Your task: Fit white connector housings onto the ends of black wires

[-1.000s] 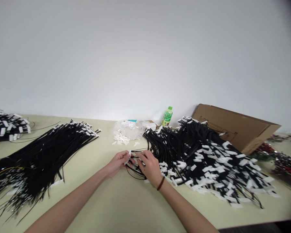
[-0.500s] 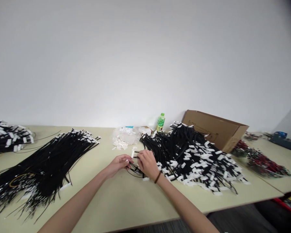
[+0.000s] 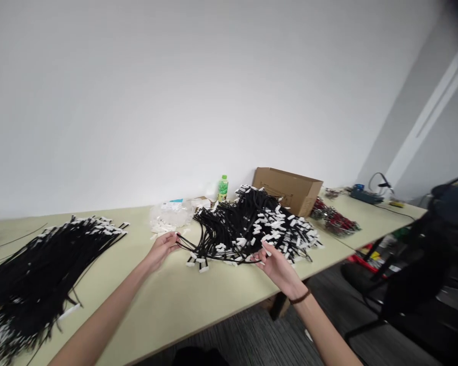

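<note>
My left hand [image 3: 163,249] pinches the ends of several black cables [image 3: 187,244] in front of the clear plastic bag [image 3: 170,216]. Out to the right, my right hand [image 3: 273,262] is closed on a black cable [image 3: 232,261] that runs across the front of the large pile of black cables with white connectors [image 3: 248,218]. A few white connectors [image 3: 203,268] lie on the table between my hands. Small white pieces show in and beside the bag.
Another cable bundle [image 3: 49,269] spreads over the left of the pale table [image 3: 168,315]. Behind the pile stand a green-capped bottle [image 3: 222,188] and a cardboard box [image 3: 288,188]. Red wire bundles [image 3: 338,221] lie farther right, with a black chair [image 3: 416,269] beyond the table's front edge.
The view has turned right. My hands, close together before, are now wide apart, with the right hand moved right along the pile's front and a cable drawn out.
</note>
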{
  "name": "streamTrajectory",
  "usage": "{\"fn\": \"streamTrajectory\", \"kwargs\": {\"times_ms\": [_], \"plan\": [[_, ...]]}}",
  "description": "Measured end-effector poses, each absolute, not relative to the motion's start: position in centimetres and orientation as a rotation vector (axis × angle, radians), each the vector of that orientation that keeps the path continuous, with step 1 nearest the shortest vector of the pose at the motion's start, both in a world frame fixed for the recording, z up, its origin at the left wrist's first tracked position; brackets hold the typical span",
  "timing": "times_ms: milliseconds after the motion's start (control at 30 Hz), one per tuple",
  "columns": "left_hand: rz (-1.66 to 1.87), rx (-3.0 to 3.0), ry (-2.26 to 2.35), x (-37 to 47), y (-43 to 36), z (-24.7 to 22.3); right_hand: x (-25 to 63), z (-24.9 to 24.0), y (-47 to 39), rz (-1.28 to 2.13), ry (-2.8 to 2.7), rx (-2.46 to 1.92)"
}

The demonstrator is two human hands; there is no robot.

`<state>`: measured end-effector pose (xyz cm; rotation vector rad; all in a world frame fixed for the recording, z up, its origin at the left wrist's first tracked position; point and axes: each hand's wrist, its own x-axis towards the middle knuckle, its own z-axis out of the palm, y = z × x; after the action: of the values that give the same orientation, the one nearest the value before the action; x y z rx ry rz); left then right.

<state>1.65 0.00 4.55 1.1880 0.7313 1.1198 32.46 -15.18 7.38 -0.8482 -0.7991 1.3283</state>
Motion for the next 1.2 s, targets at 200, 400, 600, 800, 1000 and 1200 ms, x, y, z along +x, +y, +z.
{"fn": "streamTrajectory", "kwargs": {"times_ms": [200, 400, 600, 800, 1000, 1200], "plan": [[1.133, 1.187, 0.676, 11.1, 4.2, 11.6, 33.1, 8.3, -17.9, 1.028, -0.577, -0.635], [1.121, 1.218, 0.596, 18.2, 5.3, 14.6, 33.9, 9.2, -21.7, 0.825, -0.645, -0.57], [1.107, 1.243, 0.618, 21.0, 4.3, 13.1, 34.2, 9.6, -22.4, 0.687, -0.644, -0.644], [1.107, 1.291, 0.671, 20.8, 5.2, 11.9, 35.1, 8.5, -23.0, 0.743, -0.651, -0.633], [1.069, 1.362, 0.754, 18.0, 7.0, 10.5, 34.4, 8.0, -22.8, 0.648, -0.932, -0.866], [1.144, 1.527, 0.896, 15.5, 11.5, 12.9, 32.1, 7.1, -18.1, 0.171, -1.479, -1.182]]}}
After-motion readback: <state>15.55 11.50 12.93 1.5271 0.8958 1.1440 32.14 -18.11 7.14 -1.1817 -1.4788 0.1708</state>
